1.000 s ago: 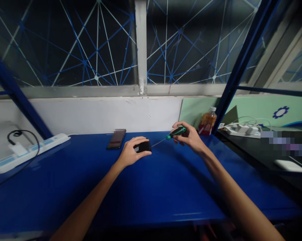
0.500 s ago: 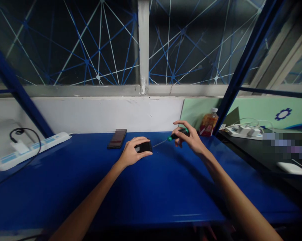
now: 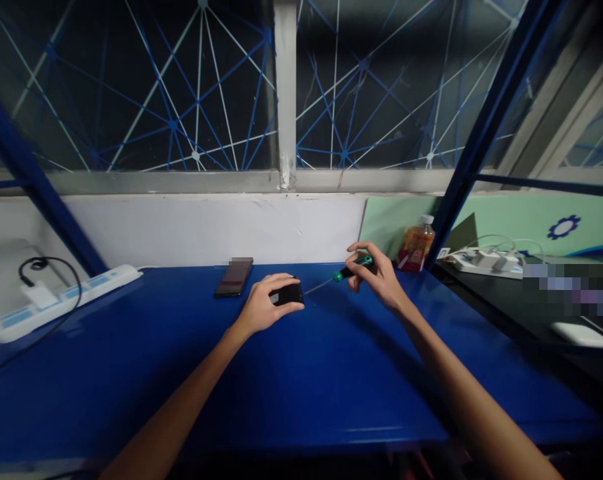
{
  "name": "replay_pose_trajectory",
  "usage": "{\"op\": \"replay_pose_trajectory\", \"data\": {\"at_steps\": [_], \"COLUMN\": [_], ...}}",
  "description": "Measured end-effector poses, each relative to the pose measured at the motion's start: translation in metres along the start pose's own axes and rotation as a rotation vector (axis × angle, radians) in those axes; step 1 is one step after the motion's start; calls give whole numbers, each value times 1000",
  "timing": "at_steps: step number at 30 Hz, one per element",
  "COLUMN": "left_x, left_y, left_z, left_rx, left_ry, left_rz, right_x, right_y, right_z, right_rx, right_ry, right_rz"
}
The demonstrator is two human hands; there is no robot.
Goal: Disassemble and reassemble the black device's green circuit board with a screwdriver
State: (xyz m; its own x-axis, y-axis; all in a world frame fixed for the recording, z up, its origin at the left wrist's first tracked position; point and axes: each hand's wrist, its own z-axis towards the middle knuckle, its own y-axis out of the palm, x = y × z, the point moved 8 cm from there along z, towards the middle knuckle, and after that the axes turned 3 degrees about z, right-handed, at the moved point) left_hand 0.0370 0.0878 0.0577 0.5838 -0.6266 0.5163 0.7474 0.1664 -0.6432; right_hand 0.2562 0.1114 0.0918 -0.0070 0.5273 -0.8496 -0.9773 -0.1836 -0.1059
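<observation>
My left hand [image 3: 259, 307] grips a small black box-like device [image 3: 287, 295] by its long sides, thumb on the near side and fingers on the far side. Part of the device is hidden under the palm. In my right hand [image 3: 380, 277] is a screwdriver [image 3: 350, 268] with a black and green handle, held between thumb and fingers with the index finger raised. The shaft slants down to the left, and its tip is at the device's right end. Whether the tip touches it I cannot tell.
Behind my left hand a smartphone [image 3: 234, 277] lies on the blue table [image 3: 291, 380]. A white power strip [image 3: 66, 301] with a plugged-in black cable is at the left. A drink bottle [image 3: 417, 245] stands at the back right, near another power strip [image 3: 491, 263] on a black surface.
The screwdriver handle has turned slightly in my right hand, which has shifted a little. My left hand and the device stay in place.
</observation>
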Motion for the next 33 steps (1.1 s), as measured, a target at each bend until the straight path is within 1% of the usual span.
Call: {"op": "replay_pose_trajectory", "data": {"at_steps": [1, 3, 7, 10, 12, 14, 17, 19, 21, 23, 25, 28, 30, 33], "left_x": [0, -1, -2, -3, -5, -8, -12, -14, -17, -19, -19, -19, -19, -19], "left_y": [0, 0, 0, 2, 5, 9, 16, 19, 21, 23, 26, 31, 34, 37], "left_z": [0, 0, 0, -1, -2, -3, -6, -8, -9, -11, -12, -14, -15, -17], "left_rx": [1, -2, -5, -4, -11, -28, -71, -93, -106, -118, -138, -180, -206, -223], "left_ry": [0, 4, 4, 4, -1, -6, -11, -14, -19, -22, -14, 9, 20, 25], "left_rz": [4, 9, 19, 40, 64, 101, 172, 207, 224, 233, 247, 285, 304, 311], "right_x": [0, 0, 4, 7, 10, 19, 40, 52, 61, 66, 70, 78, 87, 95], "right_y": [2, 1, -3, -8, -9, -6, 4, 9, 11, 11, 10, 4, 1, -5], "right_z": [0, 1, 1, 0, -1, 0, 1, -1, -5, -10, -16, -25, -30, -32], "right_rx": [-23, -27, 34, 110, 133, 87, -37, -84, -110, -136, -152, -137, -148, -161], "right_ry": [1, 0, 8, 13, 13, 42, 135, 190, 229, 259, 285, 338, 384, 412], "right_rz": [47, 68, -73, -200, -230, -155, 79, 189, 240, 242, 205, 118, 2, -202]}}
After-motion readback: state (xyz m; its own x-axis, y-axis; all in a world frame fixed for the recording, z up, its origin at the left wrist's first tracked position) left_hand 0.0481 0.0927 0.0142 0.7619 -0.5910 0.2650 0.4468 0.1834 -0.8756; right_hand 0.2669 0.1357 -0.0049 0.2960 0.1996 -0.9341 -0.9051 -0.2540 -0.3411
